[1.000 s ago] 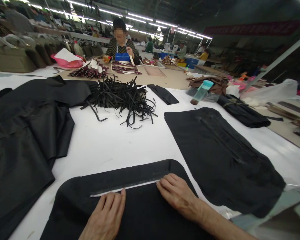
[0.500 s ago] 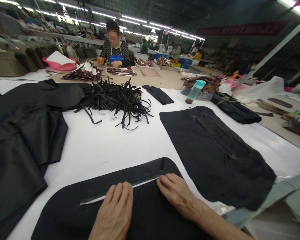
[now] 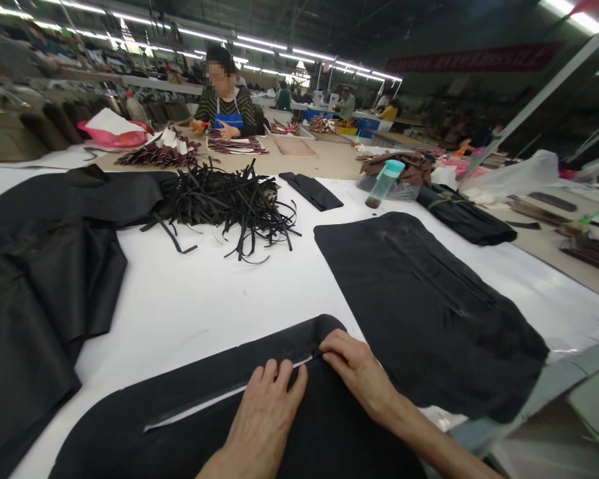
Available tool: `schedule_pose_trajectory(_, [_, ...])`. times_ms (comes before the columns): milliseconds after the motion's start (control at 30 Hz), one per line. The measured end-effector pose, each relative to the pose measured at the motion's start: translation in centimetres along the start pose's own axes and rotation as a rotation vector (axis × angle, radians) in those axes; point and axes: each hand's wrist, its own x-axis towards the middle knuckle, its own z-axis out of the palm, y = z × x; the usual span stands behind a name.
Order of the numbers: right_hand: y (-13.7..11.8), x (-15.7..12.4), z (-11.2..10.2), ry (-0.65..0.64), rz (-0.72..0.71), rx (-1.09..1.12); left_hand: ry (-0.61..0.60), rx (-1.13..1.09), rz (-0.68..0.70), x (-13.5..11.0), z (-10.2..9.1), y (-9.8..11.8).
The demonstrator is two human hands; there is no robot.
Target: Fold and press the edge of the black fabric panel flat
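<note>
A black fabric panel with rounded corners lies on the white table in front of me. A long narrow slit runs across it, and white shows through. My left hand rests flat on the panel, fingertips against the slit and slightly spread. At the slit's right end, my right hand pinches the panel's material between thumb and fingers. To the right lies a second black panel, with long creased lines along it.
A heap of thin black strips sits farther back. Draped black material covers the left side. A bottle with a turquoise lid stands near a folded black bundle. Across the table a co-worker handles a stack of maroon pieces.
My left hand has slid right along the slit, closer to my right hand. My right hand has shifted slightly and now pinches at the slit's end. The view has moved a little.
</note>
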Motion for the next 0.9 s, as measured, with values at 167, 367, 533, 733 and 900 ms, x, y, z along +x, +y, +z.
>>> schedule_pose_trajectory(167, [-0.6,1.0,0.5,-0.072,0.126,-0.265,-0.058,0.048,-0.049,0.6,-1.0,0.9])
schedule_pose_trajectory(367, [-1.1,2.0,1.2,-0.083,0.207,-0.392,-0.076,0.009,-0.053,0.5,-1.6,0.9])
schedule_pose_trajectory(533, [-1.0,2.2,1.4,-0.072,0.227,-0.414,-0.068,-0.021,-0.069,0.8,-1.3,0.7])
schedule_pose_trajectory(733, [-0.6,1.8,1.6,-0.046,0.216,-0.392,-0.152,-0.097,-0.065,1.4,-1.9,0.4])
schedule_pose_trajectory(900, [-0.3,1.7,1.7,-0.03,0.219,-0.371,-0.23,-0.16,-0.073,1.7,-2.7,0.5])
